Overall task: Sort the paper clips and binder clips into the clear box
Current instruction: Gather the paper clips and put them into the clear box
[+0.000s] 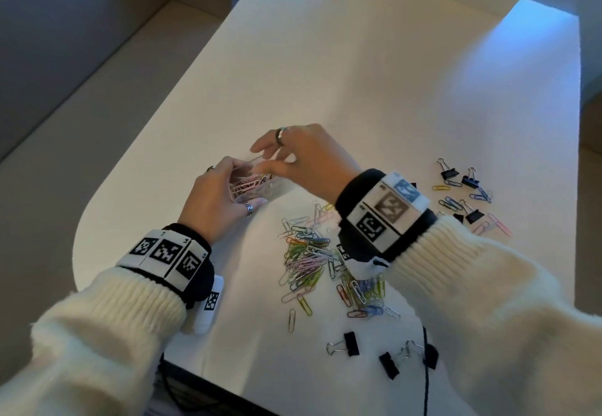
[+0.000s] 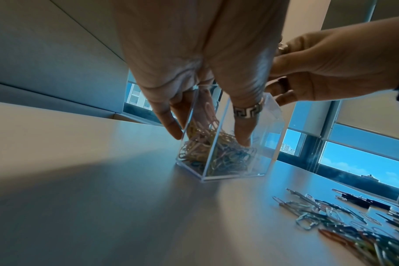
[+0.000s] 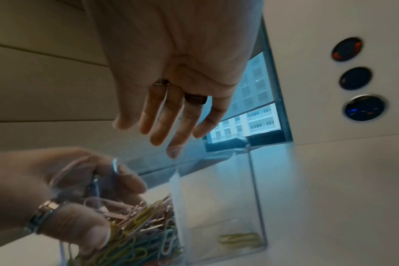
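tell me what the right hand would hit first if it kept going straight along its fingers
Probably the clear box: the right hand hangs open above it, fingertips aimed at its top rim. Depth is unclear.

Clear box: one, two compartments.

Binder clips, black: seven counted in the head view. Three on the near bench edge. Four at the far right, the last partly hidden by the right sleeve; more may lie behind it.

Paper clips, coloured: too many and too overlapped to count. One large loose pile at mid-bench; roughly a dozen scattered among the far-right binder clips; one heaped mass in the box's left compartment; a few yellow ones, about two, in the right compartment.

Hands: two. Rings: five visible across the views.
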Motion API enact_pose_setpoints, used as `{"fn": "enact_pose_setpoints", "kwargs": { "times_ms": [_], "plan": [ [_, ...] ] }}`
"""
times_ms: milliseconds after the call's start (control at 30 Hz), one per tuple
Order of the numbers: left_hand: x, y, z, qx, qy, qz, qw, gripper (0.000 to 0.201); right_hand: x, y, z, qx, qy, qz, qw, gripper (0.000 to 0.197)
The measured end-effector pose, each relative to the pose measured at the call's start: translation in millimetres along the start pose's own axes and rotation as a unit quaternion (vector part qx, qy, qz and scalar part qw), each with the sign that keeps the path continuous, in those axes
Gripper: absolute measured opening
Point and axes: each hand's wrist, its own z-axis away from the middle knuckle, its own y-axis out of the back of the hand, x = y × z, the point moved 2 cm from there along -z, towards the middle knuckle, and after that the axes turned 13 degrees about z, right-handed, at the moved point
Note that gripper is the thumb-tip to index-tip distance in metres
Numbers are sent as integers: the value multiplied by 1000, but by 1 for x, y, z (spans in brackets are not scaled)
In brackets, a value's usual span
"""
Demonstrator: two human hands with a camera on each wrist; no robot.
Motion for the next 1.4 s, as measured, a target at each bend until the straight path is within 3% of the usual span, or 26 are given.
{"fn": "enact_pose_setpoints", "kwargs": {
  "times_ms": [100,200,267,367,433,500,533,600,633,700,767,833,967,1067,1200,1333,1400],
  "plan": [
    [-1,0,-2,-5,8,7,1000,55,21,14,24,82,-30,-29,996,16],
    [-1,-1,-5,-5,17,2,1000,56,48,14,56,122,-88,19,988,19],
    [1,-3,-8,-7,23,-10,1000,57,63,4,76,70,-124,54,988,27],
    [9,-1,-5,3,9,-57,998,71,72,-16,101,-88,-153,78,981,46],
    [26,5,6,67,-78,-99,990,71,75,-26,113,-151,-164,94,970,58],
    [50,5,25,128,-217,-126,960,49,76,-33,122,-185,-164,135,959,65],
    [60,0,34,121,-274,-123,946,37,77,-35,125,-196,-157,164,954,67],
    [65,-21,47,31,-318,-104,942,25,77,-37,129,-211,-146,195,947,69],
    [62,-33,49,-28,-291,-107,950,28,77,-37,131,-218,-143,197,945,70],
    [52,-59,51,-142,-163,-160,963,53,75,-37,133,-233,-132,190,945,70],
    [40,-78,53,-235,-30,-237,942,74,71,-37,139,-250,-113,183,944,68],
    [33,-90,55,-296,50,-267,916,80,68,-33,146,-244,-110,141,953,63],
    [43,-102,50,-302,39,-241,921,78,80,-24,156,-132,-183,98,969,60],
    [46,-113,39,-301,12,-261,917,77,87,-23,157,-157,-199,152,955,62],
    [49,-127,37,-366,10,-266,892,75,80,-25,156,-202,-124,218,947,54],
    [52,-122,39,-325,-30,-267,907,70,82,-24,167,-161,-144,174,961,52],
    [47,-119,36,-311,-16,-280,908,70,83,-20,175,-125,-161,144,968,50]
  ]
}}
